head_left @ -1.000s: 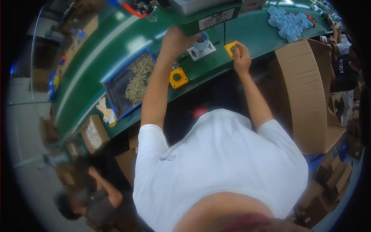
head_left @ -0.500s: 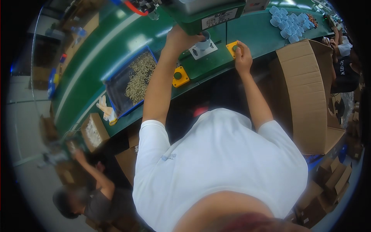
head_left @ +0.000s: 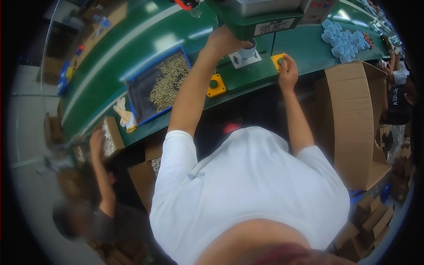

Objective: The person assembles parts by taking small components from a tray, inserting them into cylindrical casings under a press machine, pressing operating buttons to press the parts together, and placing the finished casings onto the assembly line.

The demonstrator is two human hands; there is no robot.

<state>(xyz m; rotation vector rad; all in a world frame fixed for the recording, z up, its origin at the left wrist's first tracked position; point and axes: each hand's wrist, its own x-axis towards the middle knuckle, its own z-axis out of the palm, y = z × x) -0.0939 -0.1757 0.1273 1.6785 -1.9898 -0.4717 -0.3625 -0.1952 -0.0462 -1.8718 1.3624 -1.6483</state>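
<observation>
My left hand [head_left: 226, 43] reaches under the overhanging green machine head [head_left: 265, 27]. Its fingers are closed at the rim of a light grey-blue cup [head_left: 247, 51], and the machine head partly covers the hand. The cup stands upright on a white plate [head_left: 245, 60] with dark fittings. My right hand [head_left: 288, 74] rests at a yellow box with a green push button [head_left: 278, 62], fingers loosely bent beside the button and nothing held. A second yellow button box [head_left: 216, 85] sits below my left forearm.
A blue-rimmed tray [head_left: 142, 98] holds many small metallic parts, with a glove [head_left: 125, 115] beside it. Several translucent blue cups [head_left: 340, 42] lie at the far right. A large carton [head_left: 351, 123] stands right of me. Another person's arm [head_left: 102, 176] reaches toward a small box [head_left: 114, 137].
The bench scene has shifted slightly right and down in view. Both my hands keep their places at the cup and the button box. The other person's arm has moved up toward the small box.
</observation>
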